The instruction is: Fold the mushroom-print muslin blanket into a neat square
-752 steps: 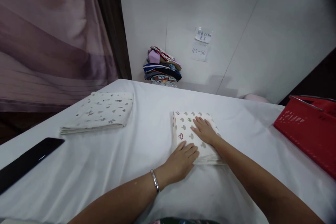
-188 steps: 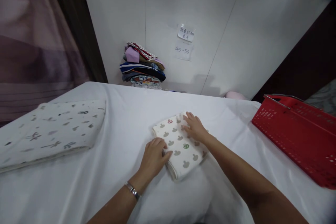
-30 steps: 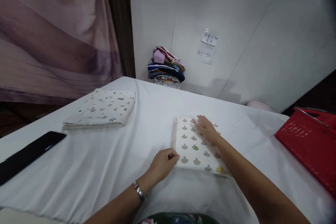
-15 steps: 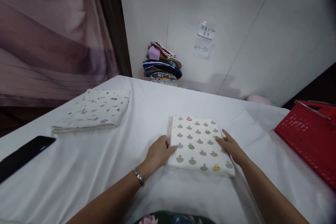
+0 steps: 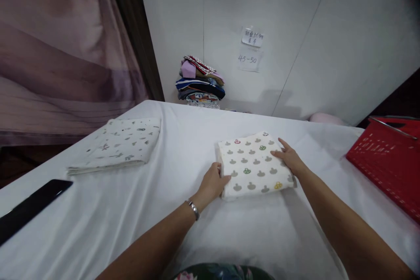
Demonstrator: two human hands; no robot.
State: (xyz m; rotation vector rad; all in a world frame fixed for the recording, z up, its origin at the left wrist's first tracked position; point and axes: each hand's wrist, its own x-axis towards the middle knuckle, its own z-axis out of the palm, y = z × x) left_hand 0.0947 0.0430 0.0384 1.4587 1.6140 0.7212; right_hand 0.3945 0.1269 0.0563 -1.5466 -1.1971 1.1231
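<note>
A folded white cloth printed with grey, red, green and yellow mushroom shapes lies slightly turned on the white-covered table. My left hand grips its left edge, the thumb on top and the other fingers curled at the side. At the right edge, my right hand holds the cloth with one finger on top and another stretched away from it; its lower fingers are hidden. Over on the left lies a second folded white cloth with small grey plant-like prints.
The white tablecloth has creases. A black phone-like slab lies at the left edge. On the right stands a red desk calendar. Behind the table, a stack of folded fabrics rests by the wall, below paper notes.
Both hands have moved the mushroom cloth away from me and a little to the right. It is now turned slightly counterclockwise. The camera view has also shifted a little.
</note>
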